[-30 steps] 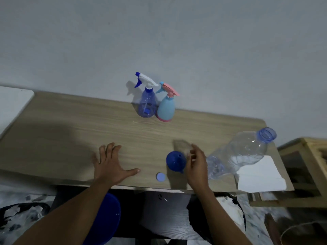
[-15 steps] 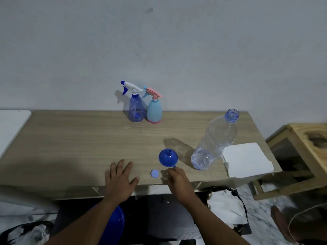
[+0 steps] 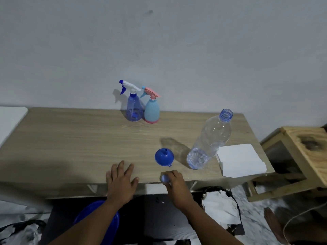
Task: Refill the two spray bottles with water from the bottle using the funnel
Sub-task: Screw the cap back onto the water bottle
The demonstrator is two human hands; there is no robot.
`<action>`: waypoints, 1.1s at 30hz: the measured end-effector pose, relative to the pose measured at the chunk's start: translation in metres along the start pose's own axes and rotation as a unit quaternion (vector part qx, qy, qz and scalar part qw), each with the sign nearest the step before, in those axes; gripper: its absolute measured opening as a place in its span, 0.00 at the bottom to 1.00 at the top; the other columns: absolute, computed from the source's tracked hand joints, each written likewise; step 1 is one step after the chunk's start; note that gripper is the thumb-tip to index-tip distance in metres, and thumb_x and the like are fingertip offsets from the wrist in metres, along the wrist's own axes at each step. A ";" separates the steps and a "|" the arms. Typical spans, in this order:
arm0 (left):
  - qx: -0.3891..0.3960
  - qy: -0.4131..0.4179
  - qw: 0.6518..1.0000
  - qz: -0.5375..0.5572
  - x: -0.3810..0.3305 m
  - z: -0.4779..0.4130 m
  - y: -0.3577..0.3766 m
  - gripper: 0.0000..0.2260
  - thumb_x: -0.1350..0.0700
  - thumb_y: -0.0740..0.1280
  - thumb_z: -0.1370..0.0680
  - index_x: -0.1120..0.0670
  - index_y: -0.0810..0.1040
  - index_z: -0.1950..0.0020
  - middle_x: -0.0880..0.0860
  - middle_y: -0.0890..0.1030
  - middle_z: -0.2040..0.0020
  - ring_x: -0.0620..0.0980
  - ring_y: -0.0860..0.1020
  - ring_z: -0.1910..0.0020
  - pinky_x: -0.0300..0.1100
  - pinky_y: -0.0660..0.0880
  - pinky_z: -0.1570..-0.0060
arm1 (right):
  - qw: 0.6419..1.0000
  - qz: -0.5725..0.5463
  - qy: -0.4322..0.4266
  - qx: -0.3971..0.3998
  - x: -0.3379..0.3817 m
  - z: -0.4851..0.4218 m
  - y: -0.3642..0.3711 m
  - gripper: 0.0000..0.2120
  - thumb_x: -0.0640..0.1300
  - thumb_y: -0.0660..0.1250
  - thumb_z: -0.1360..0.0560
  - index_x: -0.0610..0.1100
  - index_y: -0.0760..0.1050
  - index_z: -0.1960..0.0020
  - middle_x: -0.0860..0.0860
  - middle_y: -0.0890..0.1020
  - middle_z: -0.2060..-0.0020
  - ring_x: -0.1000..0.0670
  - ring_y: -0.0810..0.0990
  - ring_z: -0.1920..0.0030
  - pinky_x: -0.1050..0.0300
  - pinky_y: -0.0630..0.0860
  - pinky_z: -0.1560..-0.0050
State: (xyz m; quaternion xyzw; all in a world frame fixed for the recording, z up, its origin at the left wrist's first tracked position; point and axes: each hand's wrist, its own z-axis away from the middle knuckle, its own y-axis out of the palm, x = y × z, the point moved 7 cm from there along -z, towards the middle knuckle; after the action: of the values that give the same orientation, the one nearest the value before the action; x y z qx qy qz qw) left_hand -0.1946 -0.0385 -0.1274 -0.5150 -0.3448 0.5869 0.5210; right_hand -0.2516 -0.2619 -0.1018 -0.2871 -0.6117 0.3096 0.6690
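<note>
Two spray bottles stand side by side at the back of the wooden table: a clear blue one with a white and blue trigger, and a light blue one with a pink trigger. An uncapped clear water bottle stands at the right, holding a little water. A blue funnel lies mouth down near the front edge. My right hand pinches the small blue cap at the table's edge. My left hand rests flat on the table, fingers spread.
A white sheet of paper lies at the table's right end beside the water bottle. A wooden stool stands to the right. A blue basin sits on the floor under the table's front edge. A white surface adjoins the table's left end.
My right hand has closed its fingers on the blue cap, which lay on the table before. The left hand stays flat on the table.
</note>
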 end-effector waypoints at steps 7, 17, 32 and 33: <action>-0.058 0.076 0.995 0.030 -0.063 0.022 0.011 0.26 0.39 0.56 0.27 0.48 0.78 0.33 0.57 0.74 0.34 0.60 0.69 0.35 0.61 0.65 0.34 | 0.978 -0.072 0.137 -0.139 -0.079 0.076 -0.076 0.12 0.49 0.61 0.17 0.55 0.70 0.35 0.56 0.72 0.42 0.60 0.76 0.46 0.63 0.76 0.46; -0.061 0.127 0.977 0.159 -0.169 0.045 0.006 0.28 0.34 0.56 0.28 0.47 0.76 0.34 0.45 0.75 0.38 0.49 0.70 0.36 0.39 0.59 0.35 | 0.956 -0.104 0.083 -0.262 -0.096 0.045 -0.224 0.16 0.41 0.65 0.19 0.40 0.73 0.32 0.47 0.75 0.41 0.49 0.78 0.45 0.70 0.72 0.51; -0.132 0.160 0.851 0.482 -0.286 0.026 -0.149 0.31 0.41 0.71 0.26 0.41 0.64 0.26 0.44 0.72 0.29 0.45 0.74 0.32 0.49 0.77 0.36 | 0.960 -0.135 -0.244 -0.020 0.055 -0.028 -0.352 0.17 0.41 0.65 0.19 0.47 0.75 0.31 0.52 0.77 0.39 0.59 0.78 0.43 0.71 0.72 0.43; -0.125 0.163 0.849 0.487 -0.286 0.027 -0.151 0.30 0.43 0.71 0.25 0.40 0.64 0.26 0.44 0.72 0.28 0.46 0.74 0.32 0.47 0.77 0.37 | 0.961 -0.120 -0.250 -0.002 0.059 -0.031 -0.351 0.17 0.42 0.65 0.19 0.47 0.75 0.30 0.53 0.76 0.39 0.58 0.78 0.43 0.71 0.73 0.44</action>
State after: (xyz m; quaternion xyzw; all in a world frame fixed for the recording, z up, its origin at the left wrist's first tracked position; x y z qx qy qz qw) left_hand -0.2029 -0.2787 0.0911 -0.7659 -0.0308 0.6249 0.1482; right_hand -0.1949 -0.4432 0.2012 -0.1261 -0.7903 0.2874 0.5263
